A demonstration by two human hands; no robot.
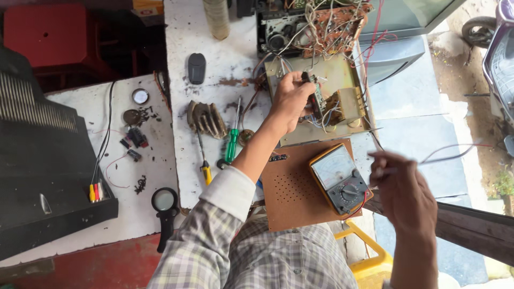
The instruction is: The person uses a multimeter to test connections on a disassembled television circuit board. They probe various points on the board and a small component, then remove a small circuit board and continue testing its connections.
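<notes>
My left hand (292, 99) reaches forward and pinches a small upright circuit board (317, 96) standing on a pale metal chassis (332, 72) with a yellowish transformer (348, 104) beside it. My right hand (402, 187), blurred, is raised at the right and grips thin red and white wires (450, 152) that trail off to the right. A yellow-cased analog multimeter (338, 179) lies on a brown perforated board (292, 190) between my two arms.
A green-handled screwdriver (232, 144), a yellow-handled one (205, 171), a ribbed heat sink (206, 119) and a black oval object (196, 68) lie on the white bench (214, 48). A magnifying glass (164, 206) and small parts sit lower left. An open chassis with a brown circuit board (334, 27) stands behind. A black cabinet (43, 160) is at left.
</notes>
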